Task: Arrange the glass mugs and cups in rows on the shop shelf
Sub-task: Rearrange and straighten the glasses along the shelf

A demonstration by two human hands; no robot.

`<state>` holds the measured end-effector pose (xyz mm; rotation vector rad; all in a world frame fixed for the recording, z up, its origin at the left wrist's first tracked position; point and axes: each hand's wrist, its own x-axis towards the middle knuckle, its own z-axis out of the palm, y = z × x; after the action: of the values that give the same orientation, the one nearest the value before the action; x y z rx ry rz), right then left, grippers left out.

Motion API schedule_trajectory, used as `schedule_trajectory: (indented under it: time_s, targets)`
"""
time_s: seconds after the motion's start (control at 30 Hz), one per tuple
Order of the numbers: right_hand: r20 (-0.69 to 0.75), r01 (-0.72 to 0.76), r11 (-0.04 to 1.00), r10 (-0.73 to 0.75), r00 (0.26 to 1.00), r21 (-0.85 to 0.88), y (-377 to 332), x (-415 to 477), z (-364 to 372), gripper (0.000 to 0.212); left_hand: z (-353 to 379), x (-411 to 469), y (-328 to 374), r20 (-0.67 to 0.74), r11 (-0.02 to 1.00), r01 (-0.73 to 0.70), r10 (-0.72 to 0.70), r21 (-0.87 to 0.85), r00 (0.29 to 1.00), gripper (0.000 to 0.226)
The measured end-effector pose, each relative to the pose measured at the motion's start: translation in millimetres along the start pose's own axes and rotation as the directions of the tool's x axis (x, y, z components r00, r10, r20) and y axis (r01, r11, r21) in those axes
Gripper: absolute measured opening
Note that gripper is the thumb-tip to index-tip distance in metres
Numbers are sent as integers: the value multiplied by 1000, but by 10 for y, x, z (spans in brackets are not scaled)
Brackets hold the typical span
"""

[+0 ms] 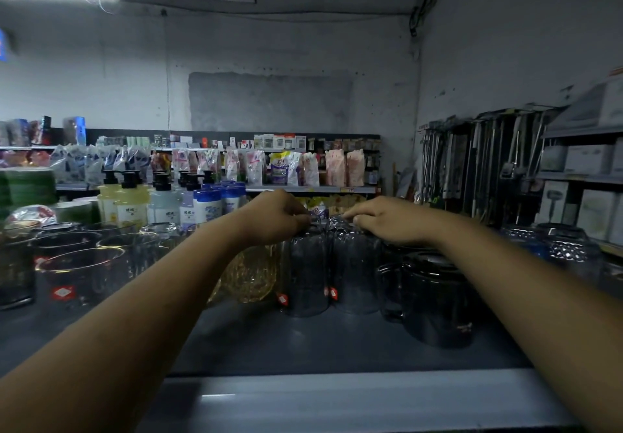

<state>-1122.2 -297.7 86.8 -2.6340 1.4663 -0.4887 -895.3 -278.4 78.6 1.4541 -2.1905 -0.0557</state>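
The left hand (279, 218) is pinching the left cup (305, 274), the right hand (387, 223) the right cup (354, 271); rows on the shelf (303, 341) are looking half made.

From my screen I see two arms and two hands. The left arm (145, 298) is bare all the way, as far as I can see it. The right arm (505, 281) is bare too. The left hand (273, 217) and the right hand (387, 220) are bare as well. The arms look smooth and long. Small bumps show on the backs of the hands. The light is dim, so small marks are hard to tell.
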Motion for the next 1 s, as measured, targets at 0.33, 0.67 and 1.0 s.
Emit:
schedule_trajectory:
  time_s: [0.33,0.67,1.0]
  targets:
    - [-307,84,996,-89,947,-32,-477,-183,80,25,-201,-462,-91,-213,993,-103,112,52,971,26]
    - [-427,295,928,-177,887,228,-1190,-465,1119,10,60,-1048,-427,-237,969,-83,140,233,962,41]
    - [-459,292,912,-136,878,288,-1115,-412,1253,3,64,-862,-355,-181,965,6,43,264,983,6]
